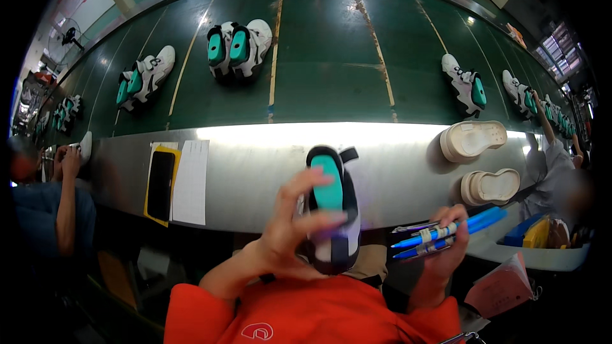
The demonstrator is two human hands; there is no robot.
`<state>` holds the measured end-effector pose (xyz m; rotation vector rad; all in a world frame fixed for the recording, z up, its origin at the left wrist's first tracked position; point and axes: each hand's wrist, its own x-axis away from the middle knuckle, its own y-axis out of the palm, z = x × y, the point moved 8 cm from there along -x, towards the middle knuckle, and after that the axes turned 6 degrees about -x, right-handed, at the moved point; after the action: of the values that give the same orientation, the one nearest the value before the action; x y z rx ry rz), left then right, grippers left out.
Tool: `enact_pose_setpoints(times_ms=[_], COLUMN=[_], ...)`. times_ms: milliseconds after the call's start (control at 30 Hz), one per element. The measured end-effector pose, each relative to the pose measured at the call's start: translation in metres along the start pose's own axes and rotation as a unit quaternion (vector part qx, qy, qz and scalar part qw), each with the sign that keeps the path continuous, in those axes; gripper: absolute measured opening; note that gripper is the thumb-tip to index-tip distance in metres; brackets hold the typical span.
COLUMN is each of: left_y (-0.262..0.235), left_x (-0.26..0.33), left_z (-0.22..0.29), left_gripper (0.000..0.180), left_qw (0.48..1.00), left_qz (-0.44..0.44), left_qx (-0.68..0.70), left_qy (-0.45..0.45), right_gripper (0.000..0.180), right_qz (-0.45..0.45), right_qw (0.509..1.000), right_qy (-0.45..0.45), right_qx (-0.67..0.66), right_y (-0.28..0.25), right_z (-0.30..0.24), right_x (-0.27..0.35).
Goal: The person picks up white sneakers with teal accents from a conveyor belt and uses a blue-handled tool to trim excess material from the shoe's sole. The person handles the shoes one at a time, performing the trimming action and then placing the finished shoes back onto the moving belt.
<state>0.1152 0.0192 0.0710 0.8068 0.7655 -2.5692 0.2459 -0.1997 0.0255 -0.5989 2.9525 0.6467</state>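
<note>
A shoe (350,207) with a dark collar and teal insole (328,194) is held up in front of my chest. My left hand (280,232) grips it from the left side, with its fingers slightly blurred across the opening and the upper. To the right, clear of the shoe, my right hand (451,242) is closed round a bundle of blue pens (486,218). Pale bands are wrapped about the pens, and thinner sticks, whose kind I cannot make out, lie among them.
Paired white shoes (242,51) with teal insoles stand along the green conveyor belt (325,57). A metal ledge (255,159) carries a phone (160,181), paper (191,185) and two cream shoe lasts or soles (472,140). Co-workers sit on both sides. A bin (561,258) stands right.
</note>
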Motion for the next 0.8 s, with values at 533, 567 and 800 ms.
enact_pose_setpoints(times_ms=[533,567,800], left_y=[0.006,0.006,0.004], left_x=[-0.019,-0.019,-0.018], left_z=[0.004,0.003,0.003], left_gripper=[0.077,0.078,0.079], left_qw=[0.996,0.996,0.995], left_qz=[-0.015,-0.014,-0.012], left_qx=[0.069,0.069,0.074], left_qy=[-0.063,-0.062,-0.069], right_gripper=[0.035,0.035,0.033], right_qz=[-0.269,-0.278,-0.298], right_qw=[0.942,0.939,0.932], right_qy=[-0.198,-0.198,-0.202], right_qx=[0.032,0.034,0.043], right_y=[0.091,0.093,0.094], right_z=[-0.058,-0.058,-0.056], right_x=[0.010,0.010,0.010])
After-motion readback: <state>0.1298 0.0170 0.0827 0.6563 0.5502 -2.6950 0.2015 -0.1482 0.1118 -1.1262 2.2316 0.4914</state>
